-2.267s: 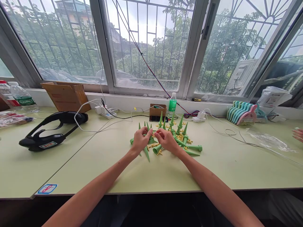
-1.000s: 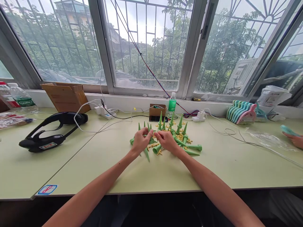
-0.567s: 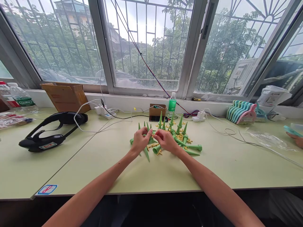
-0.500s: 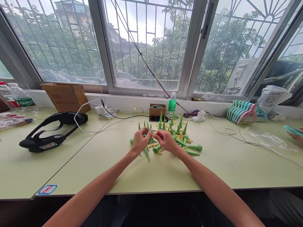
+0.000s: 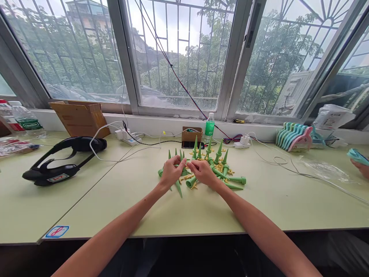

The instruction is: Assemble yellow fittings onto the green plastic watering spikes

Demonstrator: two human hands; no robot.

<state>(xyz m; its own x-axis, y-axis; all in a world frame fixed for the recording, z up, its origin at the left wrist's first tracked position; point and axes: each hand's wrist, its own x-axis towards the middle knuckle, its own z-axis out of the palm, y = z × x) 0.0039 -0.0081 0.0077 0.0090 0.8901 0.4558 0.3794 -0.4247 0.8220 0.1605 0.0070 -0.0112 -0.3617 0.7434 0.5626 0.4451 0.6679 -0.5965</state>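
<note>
My left hand (image 5: 172, 171) and my right hand (image 5: 203, 171) meet close together over the table, fingers pinched. Whatever small part sits between the fingertips is too small and covered to make out. Green pointed plastic spikes, like plant watering spikes, surround both hands. Several stand tip-up, such as a tall spike (image 5: 218, 152) behind my right hand. Others lie flat: one spike (image 5: 178, 188) points toward me below my left hand, and another spike (image 5: 238, 179) lies to the right. Small yellow plastic valves (image 5: 221, 168) are heaped among the spikes.
A black headset (image 5: 54, 173) with straps lies left. Along the back stand a cardboard box (image 5: 80, 119), a power strip (image 5: 131, 141), a small brown box (image 5: 191, 134), a green-labelled bottle (image 5: 210, 125) and hangers (image 5: 294, 137). Cables cross the table. Another person's hand (image 5: 361, 168) is at far right.
My two hands stay nearly in place, with the right fingers slightly turned. At far right, the other person's hand and the light-blue item have shifted.
</note>
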